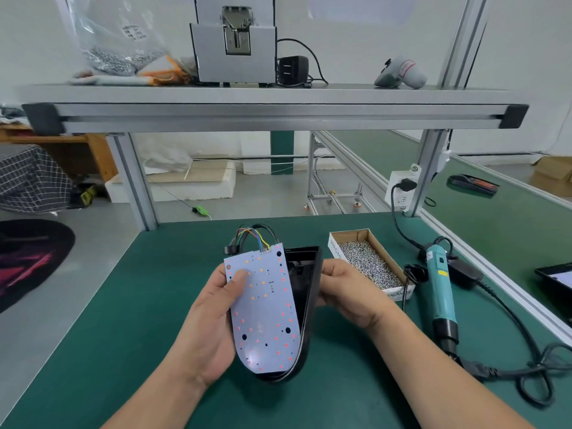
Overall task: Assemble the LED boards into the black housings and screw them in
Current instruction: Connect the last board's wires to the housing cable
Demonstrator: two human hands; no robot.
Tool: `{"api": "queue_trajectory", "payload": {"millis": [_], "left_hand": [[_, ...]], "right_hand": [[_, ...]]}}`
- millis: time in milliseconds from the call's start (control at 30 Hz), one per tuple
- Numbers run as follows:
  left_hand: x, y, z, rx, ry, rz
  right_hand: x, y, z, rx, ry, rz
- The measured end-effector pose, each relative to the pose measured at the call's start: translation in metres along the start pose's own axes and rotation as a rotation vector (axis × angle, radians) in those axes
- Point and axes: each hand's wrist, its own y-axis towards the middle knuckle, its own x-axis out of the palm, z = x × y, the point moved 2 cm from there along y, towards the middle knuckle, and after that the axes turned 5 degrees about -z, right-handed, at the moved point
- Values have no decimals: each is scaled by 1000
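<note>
A white LED board (263, 308) with red and orange dots and coloured wires (252, 236) at its top is held above the green mat. My left hand (213, 320) grips its left edge, thumb pressed on the face. Behind and to the right of the board stands the black housing (305, 283), tilted on edge, its rim wrapping under the board's rounded lower end. My right hand (343, 292) grips the housing's right side. The board leans partly out of the housing.
A cardboard box of screws (368, 261) sits right of my hands. A teal electric screwdriver (439, 289) lies further right with its black cable (526, 373) looping across the green mat (123, 320). An aluminium shelf (278, 103) with a screw feeder machine (235, 41) spans overhead.
</note>
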Motion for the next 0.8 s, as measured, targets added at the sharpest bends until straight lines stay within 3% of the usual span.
{"api": "queue_trajectory", "payload": {"millis": [133, 267, 467, 600, 800], "left_hand": [[-5, 3, 3, 38, -11, 12], [-7, 5, 2, 45, -3, 28], [1, 2, 2, 24, -25, -62], [3, -1, 3, -60, -100, -133], [7, 2, -11, -95, -106, -88]], "right_hand": [[0, 4, -8, 11, -95, 154], [5, 9, -9, -22, 1, 330], [5, 11, 1, 6, -87, 574], [3, 9, 1, -95, -101, 772], [3, 8, -2, -221, -27, 994]]}}
